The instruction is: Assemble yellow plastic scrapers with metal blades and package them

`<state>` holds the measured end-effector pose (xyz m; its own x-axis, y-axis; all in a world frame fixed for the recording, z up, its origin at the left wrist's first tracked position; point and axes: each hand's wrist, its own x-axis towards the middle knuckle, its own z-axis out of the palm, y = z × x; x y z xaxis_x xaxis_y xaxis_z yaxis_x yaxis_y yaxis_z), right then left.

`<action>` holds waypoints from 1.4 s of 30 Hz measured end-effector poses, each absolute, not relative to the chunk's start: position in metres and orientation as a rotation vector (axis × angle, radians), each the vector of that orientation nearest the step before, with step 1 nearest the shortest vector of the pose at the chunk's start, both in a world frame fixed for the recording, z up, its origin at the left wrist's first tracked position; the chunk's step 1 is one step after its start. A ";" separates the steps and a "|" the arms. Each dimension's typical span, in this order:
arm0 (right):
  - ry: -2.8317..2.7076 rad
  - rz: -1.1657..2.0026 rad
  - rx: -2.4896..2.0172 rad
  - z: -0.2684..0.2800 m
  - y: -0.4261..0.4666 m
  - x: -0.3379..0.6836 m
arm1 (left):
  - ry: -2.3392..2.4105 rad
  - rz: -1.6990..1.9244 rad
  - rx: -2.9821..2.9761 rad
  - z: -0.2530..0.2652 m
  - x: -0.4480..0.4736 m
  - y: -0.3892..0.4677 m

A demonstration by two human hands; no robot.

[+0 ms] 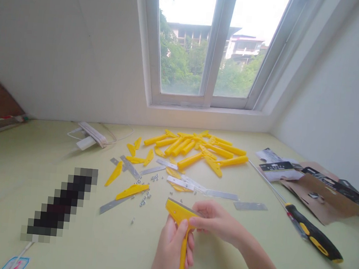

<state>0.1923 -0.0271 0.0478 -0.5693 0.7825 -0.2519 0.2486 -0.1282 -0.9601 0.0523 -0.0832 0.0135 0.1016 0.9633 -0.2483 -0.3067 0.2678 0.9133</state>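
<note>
A yellow scraper (176, 211) with a thin metal blade along its head is held upright, handle down, near the table's front edge. My left hand (172, 243) is wrapped round its handle, thumb on the neck. At the right end of the head, the fingers of my right hand (215, 220) pinch the scraper; its fingertips are partly hidden. Just beyond my hands lie several loose metal blades (221, 194), small screws (144, 199) and yellow head pieces (132, 191). Farther back is a pile of yellow scraper handles (184, 145).
A black and yellow screwdriver (314, 234) lies at the right, its shaft pointing toward the pile. Behind it are cardboard packages (322, 195). A white power strip (92, 134) sits at the back left. A pixelated dark object (60, 205) with a cable lies at the left. The window (211, 48) is behind the table.
</note>
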 end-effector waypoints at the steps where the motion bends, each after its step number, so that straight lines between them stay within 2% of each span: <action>1: -1.773 1.709 -1.155 0.049 -0.024 0.195 | 1.058 1.117 0.797 0.014 0.052 -0.083; 3: -1.836 1.543 -1.221 0.054 -0.015 0.203 | 1.071 1.151 0.742 0.015 0.051 -0.084; 8: -1.930 0.879 -1.447 0.062 0.001 0.213 | 1.082 1.458 0.484 0.026 0.040 -0.092; 10: -1.984 0.779 -1.450 0.062 0.003 0.208 | 1.107 1.568 0.344 0.028 0.033 -0.095; 21: -2.452 0.705 -1.125 0.055 -0.006 0.159 | 1.197 1.365 0.435 0.020 0.024 -0.086; 34: -2.462 0.605 -1.128 0.038 -0.003 0.152 | 1.222 1.331 0.521 0.021 0.029 -0.084; 42: -2.210 0.916 -1.110 0.043 0.004 0.171 | 1.200 1.303 0.516 0.014 0.032 -0.085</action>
